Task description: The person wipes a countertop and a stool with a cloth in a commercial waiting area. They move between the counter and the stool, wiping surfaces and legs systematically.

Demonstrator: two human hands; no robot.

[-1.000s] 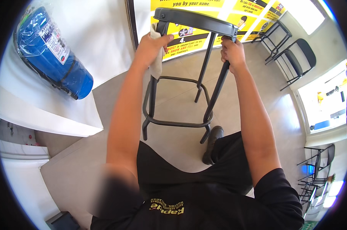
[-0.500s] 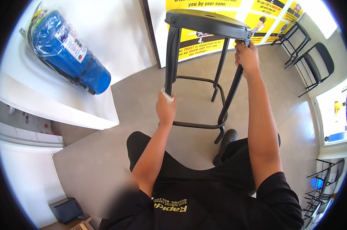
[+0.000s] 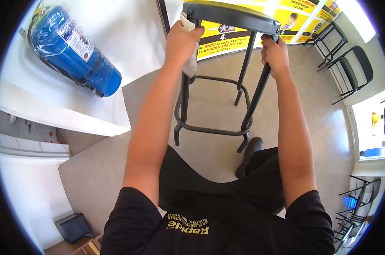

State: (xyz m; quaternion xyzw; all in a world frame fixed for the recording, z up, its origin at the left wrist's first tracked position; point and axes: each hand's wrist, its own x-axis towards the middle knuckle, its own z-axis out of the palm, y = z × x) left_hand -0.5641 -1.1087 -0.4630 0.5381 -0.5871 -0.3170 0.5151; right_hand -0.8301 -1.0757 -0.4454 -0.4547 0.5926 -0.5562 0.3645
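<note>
In front of me a black metal stool (image 3: 233, 17) stands tilted in view, its round seat at the top and a ring joining its legs lower down. My left hand (image 3: 183, 42) is closed at the top of the left front leg, just under the seat. It holds an off-white cloth (image 3: 191, 66) that wraps against that leg and hangs below the fingers. My right hand (image 3: 276, 56) is wrapped round the upper part of the right front leg, close beneath the seat's edge.
A blue fire extinguisher (image 3: 75, 53) in clear plastic is at the left, by a white ledge (image 3: 73, 114). Yellow posters (image 3: 226, 49) cover the far wall. Another stool (image 3: 328, 40) and a folding chair (image 3: 356, 72) stand at the right; my shoe (image 3: 250, 155) is near the stool.
My left hand has gone up the left front leg with the cloth, from about mid-leg to just under the seat. My right hand keeps its hold on the other leg.
</note>
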